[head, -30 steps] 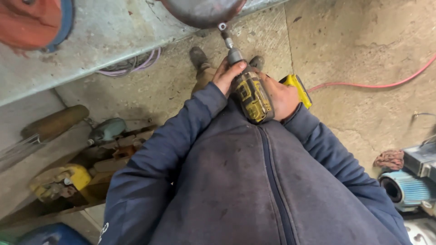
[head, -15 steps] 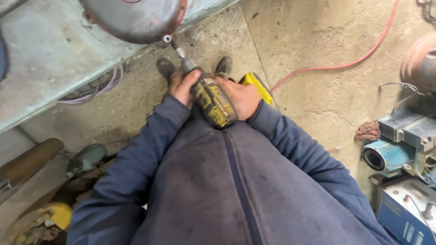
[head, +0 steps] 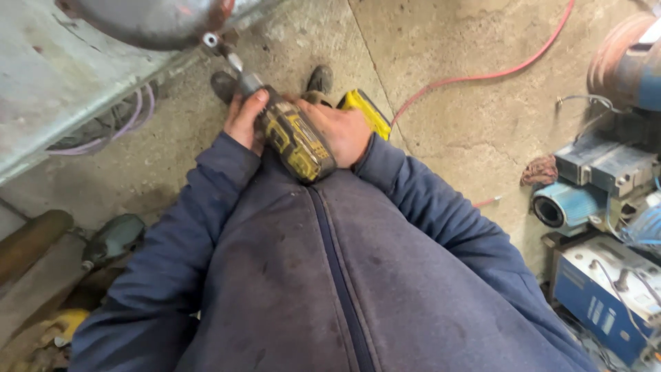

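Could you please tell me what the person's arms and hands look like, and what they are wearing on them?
Both arms are covered by the long sleeves of a dark navy, zip-front jacket, smudged with dust and grime. The left hand and right hand are bare, with no gloves, and look grubby from work.

Ahead of hands: the left hand (head: 242,118) and right hand (head: 339,131) grip a yellow drill (head: 295,141); its bit meets a rusty round part (head: 148,21) on the grey bench (head: 62,89), closing that side.
Left: a wooden handle (head: 31,241) and tools crowd the floor.
Right: blue machines (head: 606,227) block the far edge.
Open room: bare concrete floor (head: 454,124), crossed only by a red cable (head: 482,72).
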